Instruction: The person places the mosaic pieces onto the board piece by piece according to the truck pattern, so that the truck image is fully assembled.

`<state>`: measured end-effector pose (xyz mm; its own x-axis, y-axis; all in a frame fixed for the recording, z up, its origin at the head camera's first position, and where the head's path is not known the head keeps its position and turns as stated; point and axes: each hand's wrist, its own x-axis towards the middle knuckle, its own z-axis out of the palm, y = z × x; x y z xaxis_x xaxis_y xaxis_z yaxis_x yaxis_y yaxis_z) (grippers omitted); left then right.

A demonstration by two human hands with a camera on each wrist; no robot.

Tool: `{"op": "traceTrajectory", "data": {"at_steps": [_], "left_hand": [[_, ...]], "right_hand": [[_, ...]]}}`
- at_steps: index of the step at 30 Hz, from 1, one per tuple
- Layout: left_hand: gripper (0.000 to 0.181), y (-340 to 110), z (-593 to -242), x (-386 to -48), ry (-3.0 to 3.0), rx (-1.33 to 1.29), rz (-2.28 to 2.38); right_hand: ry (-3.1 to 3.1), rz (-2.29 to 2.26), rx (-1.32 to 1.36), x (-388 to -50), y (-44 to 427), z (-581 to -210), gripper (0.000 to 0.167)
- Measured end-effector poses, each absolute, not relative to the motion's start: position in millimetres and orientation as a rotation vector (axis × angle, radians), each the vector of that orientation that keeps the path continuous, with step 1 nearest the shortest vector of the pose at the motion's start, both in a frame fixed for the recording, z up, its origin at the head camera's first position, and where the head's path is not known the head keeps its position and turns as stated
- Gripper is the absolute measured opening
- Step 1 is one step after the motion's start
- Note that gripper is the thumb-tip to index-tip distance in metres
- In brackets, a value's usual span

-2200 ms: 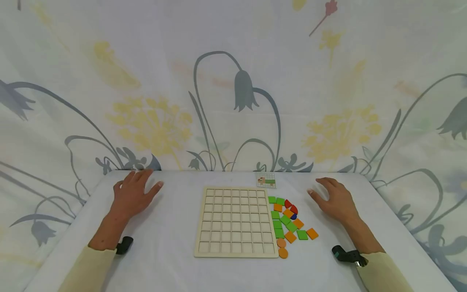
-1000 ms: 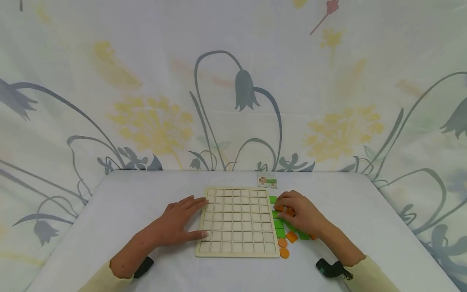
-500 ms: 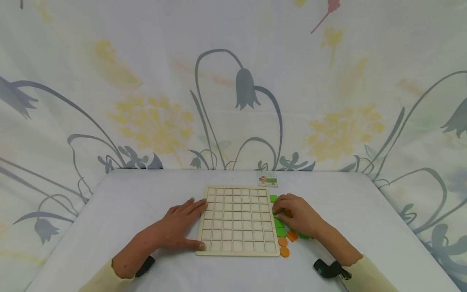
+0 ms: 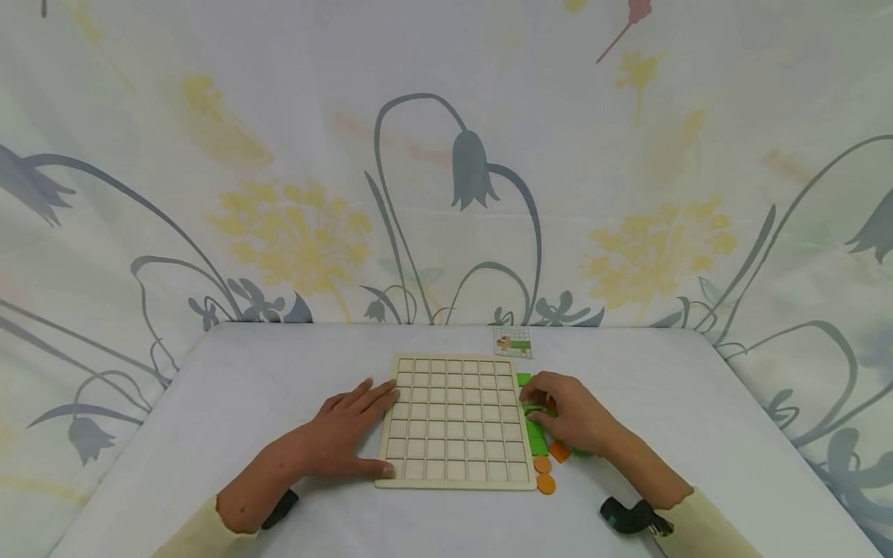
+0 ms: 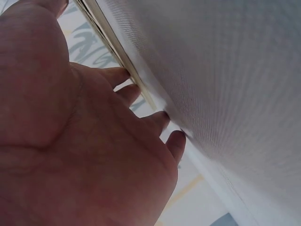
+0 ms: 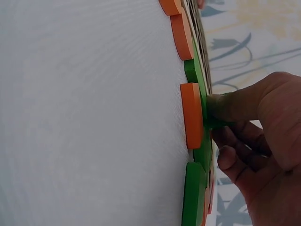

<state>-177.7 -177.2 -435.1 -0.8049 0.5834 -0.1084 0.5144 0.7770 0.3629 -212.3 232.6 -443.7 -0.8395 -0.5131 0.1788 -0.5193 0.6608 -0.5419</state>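
A pale wooden board (image 4: 456, 428) with a grid of square recesses lies mid-table. My left hand (image 4: 338, 434) rests along its left edge, thumb near the front corner and fingers extended. In the left wrist view, two fingertips (image 5: 117, 75) touch the board's side. At the board's right side, my right hand (image 4: 575, 415) pinches a green tile (image 6: 221, 123) between thumb and fingers, just above the loose pieces. Green tiles (image 4: 537, 442) and an orange square tile (image 4: 559, 451) lie below it. The hand hides the other pieces from the head view.
Two orange discs (image 4: 543, 465) sit by the board's front right corner. Behind the board lies a small printed card (image 4: 513, 342) with a coloured picture. A patterned cloth (image 4: 446, 194) hangs beyond the white table (image 4: 279, 364).
Both hands have come inward from the table's sides. The left now rests on the board's left edge; the right has reached the pieces and taken a green tile. The board stays in place.
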Motion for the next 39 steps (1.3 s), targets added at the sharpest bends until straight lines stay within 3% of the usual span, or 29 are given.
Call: {"op": "traceTrajectory", "data": {"at_steps": [7,18,39], "left_hand": [[0.115,-178,-435,-178,2.747,0.856,0.452],[0.120,-178,-434,-177,2.730,0.844,0.458],[0.117,-178,-433,-176,2.726,0.878,0.480]], "right_hand": [[-2.810,1.063,0.829,-209,226,-441,0.020],[-2.761,1.293,0.947,-202,212,-442,0.017],[-2.802,1.145,1.078,-209,219,-444,0.014]]}}
